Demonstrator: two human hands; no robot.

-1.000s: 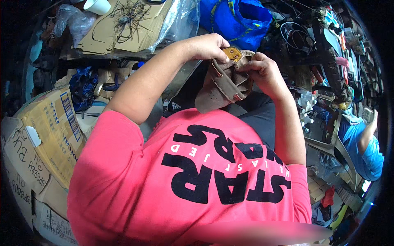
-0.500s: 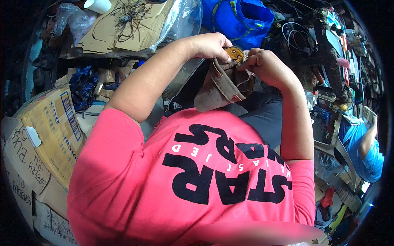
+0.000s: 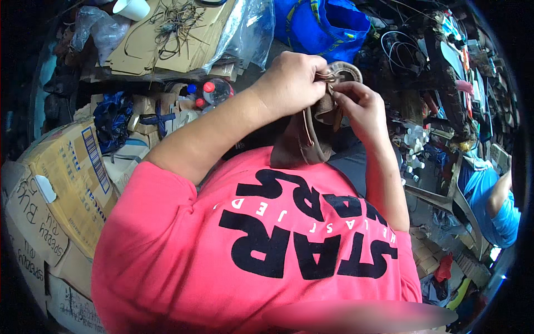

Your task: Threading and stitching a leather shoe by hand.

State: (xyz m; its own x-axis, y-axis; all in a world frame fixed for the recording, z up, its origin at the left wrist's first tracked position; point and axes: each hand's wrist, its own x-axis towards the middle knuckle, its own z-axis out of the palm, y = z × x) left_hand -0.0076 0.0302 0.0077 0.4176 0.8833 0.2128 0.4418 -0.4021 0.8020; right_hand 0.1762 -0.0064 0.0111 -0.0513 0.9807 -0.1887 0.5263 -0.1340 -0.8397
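Note:
A brown leather shoe upper [image 3: 300,140] hangs between my two hands, its toe part pointing down against my pink shirt. My left hand [image 3: 293,80] is closed around the folded heel side at the top, thumb pressed to the leather. A curled, lighter-lined collar [image 3: 346,71] stands up beyond the fingers. On the right, my right hand [image 3: 361,108] is closed in a pinch at the same edge, close to the left thumb. Whether a lace or thread is also in that pinch is too small to make out.
Flat cardboard sheets [image 3: 142,53] with a tangle of cords [image 3: 179,28] lie at the far left, near a blue bag [image 3: 328,28]. Red-capped bottles [image 3: 216,90] stand beyond my left forearm. A yellow carton [image 3: 72,178] is at left. A person in blue [image 3: 489,200] sits at far right.
The shoe upper has turned and folded, its toe now darker and hanging lower. My left hand has shifted its grip to the heel edge, and my right hand has dropped slightly.

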